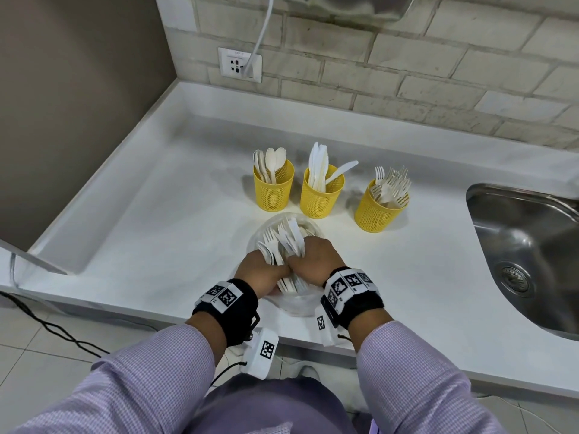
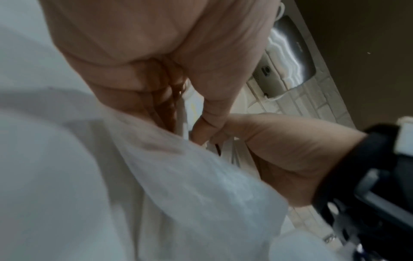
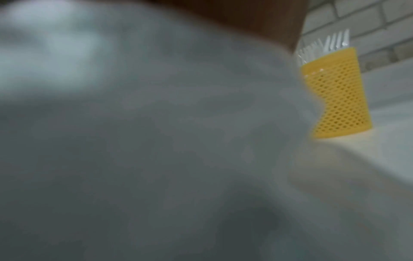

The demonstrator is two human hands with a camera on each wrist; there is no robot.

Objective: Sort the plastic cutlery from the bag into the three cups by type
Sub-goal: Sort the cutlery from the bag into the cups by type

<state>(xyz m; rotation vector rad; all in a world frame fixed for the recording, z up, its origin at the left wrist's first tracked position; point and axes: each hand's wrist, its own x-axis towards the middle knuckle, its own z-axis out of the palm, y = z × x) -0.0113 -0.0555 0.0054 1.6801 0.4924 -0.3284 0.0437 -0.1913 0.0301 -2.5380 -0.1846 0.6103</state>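
Three yellow mesh cups stand in a row on the white counter: the left cup [image 1: 273, 189] holds spoons, the middle cup [image 1: 320, 195] knives, the right cup [image 1: 377, 208] [image 3: 337, 95] forks. In front of them lies a clear plastic bag [image 1: 300, 303] [image 2: 201, 185] with mixed white cutlery [image 1: 283, 238]. My left hand [image 1: 261, 270] [image 2: 201, 109] and right hand [image 1: 313, 260] [image 2: 279, 150] meet over the bag, each gripping a bunch of cutlery. In the right wrist view the blurred bag [image 3: 156, 141] hides the fingers.
A steel sink [image 1: 529, 245] is sunk into the counter at the right. The brick wall behind carries a socket [image 1: 239, 64] with a white cable. The counter's raised edge runs along the left; a black cable lies on the floor below.
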